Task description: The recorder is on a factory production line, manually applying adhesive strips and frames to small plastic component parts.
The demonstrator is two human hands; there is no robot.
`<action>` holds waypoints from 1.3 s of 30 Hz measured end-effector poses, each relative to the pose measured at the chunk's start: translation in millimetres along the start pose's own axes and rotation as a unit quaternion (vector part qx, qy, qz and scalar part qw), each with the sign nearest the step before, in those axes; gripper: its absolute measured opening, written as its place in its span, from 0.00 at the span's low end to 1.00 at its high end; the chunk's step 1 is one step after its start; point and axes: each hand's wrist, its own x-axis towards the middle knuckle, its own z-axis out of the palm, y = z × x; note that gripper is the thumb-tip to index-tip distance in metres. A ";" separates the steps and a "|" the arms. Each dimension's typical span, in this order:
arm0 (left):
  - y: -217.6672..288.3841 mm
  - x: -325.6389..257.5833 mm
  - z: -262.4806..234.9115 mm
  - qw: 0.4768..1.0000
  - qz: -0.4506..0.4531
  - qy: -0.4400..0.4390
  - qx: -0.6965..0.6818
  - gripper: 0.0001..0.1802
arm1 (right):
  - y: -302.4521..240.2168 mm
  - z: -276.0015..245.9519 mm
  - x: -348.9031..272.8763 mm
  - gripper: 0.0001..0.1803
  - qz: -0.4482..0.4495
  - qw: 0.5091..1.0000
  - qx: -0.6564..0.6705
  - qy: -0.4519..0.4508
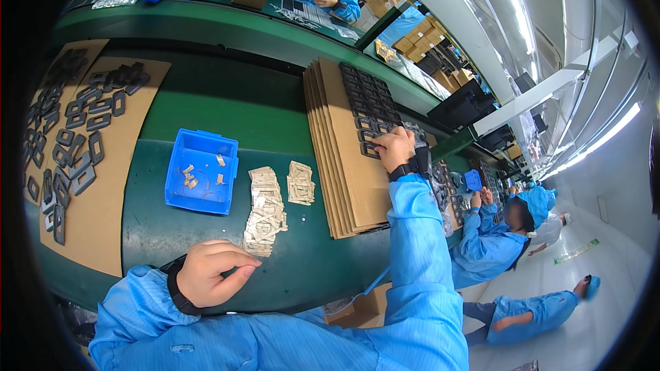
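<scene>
My right hand (397, 148) reaches to the near end of the rows on the stacked cardboard, its fingers closed on a small black rectangular frame (368, 150). More black frames (366, 96) lie in tight rows beyond it. My left hand (214, 275) is held low over the near side of the table, fingers curled and thumb close to the fingertips; whatever they hold, if anything, is hidden. Just past it lies a long pile of small pale strips (265, 209), with a smaller pile of strips (301, 183) to its right.
A blue plastic bin (201, 200) holding a few strip scraps stands on the green table (227, 110). Loose black frames (82, 154) cover cardboard sheets (141, 106) at left. The cardboard stack (357, 199) rises at right. Co-workers sit at right and across the bench.
</scene>
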 end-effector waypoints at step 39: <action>-4.7 8.8 5.0 0.992 0.058 -0.080 0.080 0.07 | -289.0 -176.5 -70.9 0.16 -0.383 0.493 0.765 0.161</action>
